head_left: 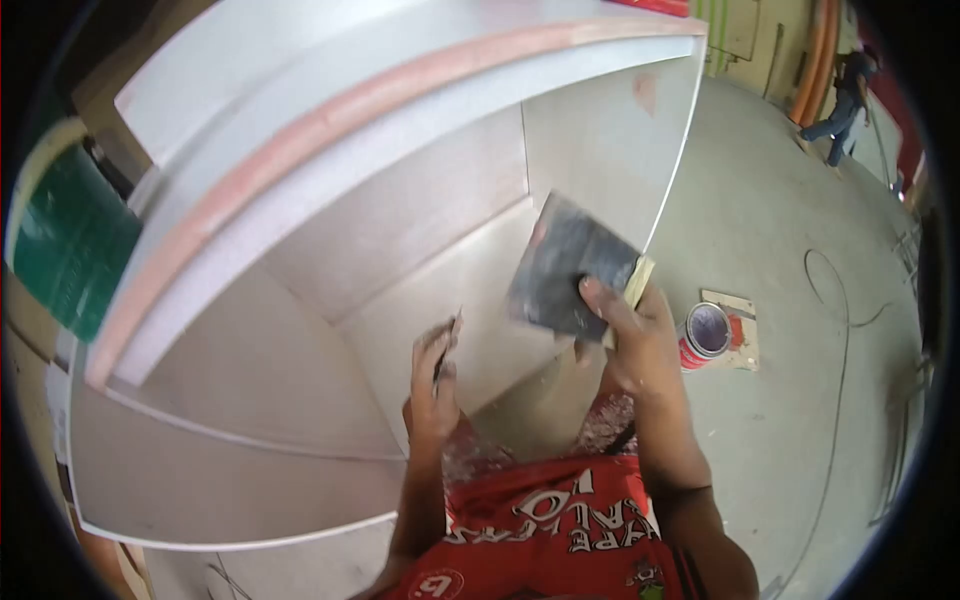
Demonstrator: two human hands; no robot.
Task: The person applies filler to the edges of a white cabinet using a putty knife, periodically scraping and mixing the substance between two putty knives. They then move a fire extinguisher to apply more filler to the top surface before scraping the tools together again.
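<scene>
My right hand [640, 340] grips a dark square filler board [575, 265] by its pale yellow edge, thumb lying across its grey-smeared face. In my left hand [432, 385] the fingers are closed round a thin dark scraper [441, 362], seen nearly edge-on, its tip pointing up. Both hands are in front of a large white cabinet-like shell [430, 270] with an open interior. A curved rim [330, 118] with a pinkish filler band crosses its top. The scraper and the board are apart from each other.
An open tin [706, 332] with a red label stands on the grey floor [780, 420], beside a flat board [742, 325] with a red patch. A cable [838, 400] trails across the floor. A green drum-like object [75, 235] is at left. Another person [845, 105] walks far right.
</scene>
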